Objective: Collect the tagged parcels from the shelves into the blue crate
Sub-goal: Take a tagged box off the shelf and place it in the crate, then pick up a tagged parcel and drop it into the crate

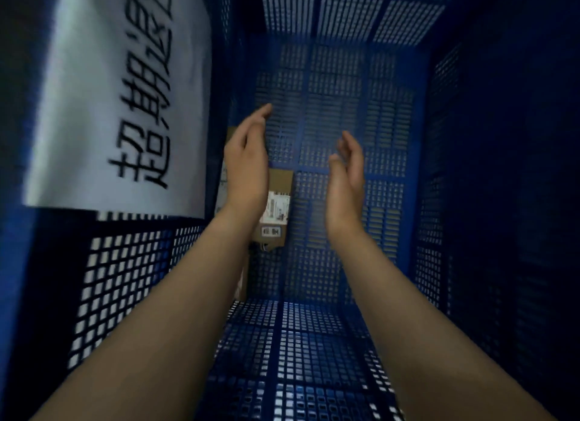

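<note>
Cardboard parcel is seen lying inside blue crate, left hand and right hand held spread and empty, evidently for release.

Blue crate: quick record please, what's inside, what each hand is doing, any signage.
crate: blue crate, mesh walls and floor
contents: cardboard parcel with white labels, by the left wall, partly hidden behind the left hand
left hand: open, holds nothing
right hand: open, holds nothing
signage: white sign with black characters on the left wall
</note>
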{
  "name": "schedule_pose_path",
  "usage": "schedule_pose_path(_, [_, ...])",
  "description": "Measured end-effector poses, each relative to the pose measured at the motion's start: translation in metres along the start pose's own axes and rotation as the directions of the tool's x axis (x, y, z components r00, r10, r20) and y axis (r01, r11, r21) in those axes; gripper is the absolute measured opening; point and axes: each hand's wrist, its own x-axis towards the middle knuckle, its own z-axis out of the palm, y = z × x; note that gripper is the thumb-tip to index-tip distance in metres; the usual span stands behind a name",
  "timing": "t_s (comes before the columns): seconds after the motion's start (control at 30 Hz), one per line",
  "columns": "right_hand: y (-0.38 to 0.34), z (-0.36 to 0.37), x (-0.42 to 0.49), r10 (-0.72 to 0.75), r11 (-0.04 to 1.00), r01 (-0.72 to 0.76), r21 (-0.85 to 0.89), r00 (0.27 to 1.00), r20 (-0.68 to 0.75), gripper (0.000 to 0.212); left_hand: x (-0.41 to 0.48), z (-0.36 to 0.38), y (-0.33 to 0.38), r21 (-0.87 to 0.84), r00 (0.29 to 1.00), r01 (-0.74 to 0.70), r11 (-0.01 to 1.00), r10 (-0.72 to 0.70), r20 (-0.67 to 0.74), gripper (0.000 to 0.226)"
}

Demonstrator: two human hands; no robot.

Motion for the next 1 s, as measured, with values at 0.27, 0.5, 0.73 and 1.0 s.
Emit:
schedule_pose_path(0.27, [-0.164,-0.009,-0.074,-0.141,0.99,0.141,0.022,0.99,-0.009,0.033,-0.066,0.0,0.155,-0.034,0.993,-0.082,0.996,0.084,0.083,0.032])
schedule_pose_path(0.5, [-0.29,-0.05,-0.168,-0.32,0.929,0.349,0.118,0.923,-0.215,0.036,-0.165,0.003,0.274,-0.043,0.947,-0.113,0.993,0.12,0.298,0.034])
schedule_pose_path(0.73, [-0.344,-0.114,-0.283,-0.401,0.875,0.474,0.102,0.826,-0.397,0.038,-0.267,0.029,0.338,-0.034,0.819,-0.165,0.986,0.156,0.552,0.036])
schedule_pose_path(1.0, [-0.347,-0.221,-0.38,-0.376,0.864,0.503,0.004,0.652,-0.658,0.036,-0.38,0.092,0.348,-0.067,0.632,-0.16,0.985,0.155,0.759,0.036])
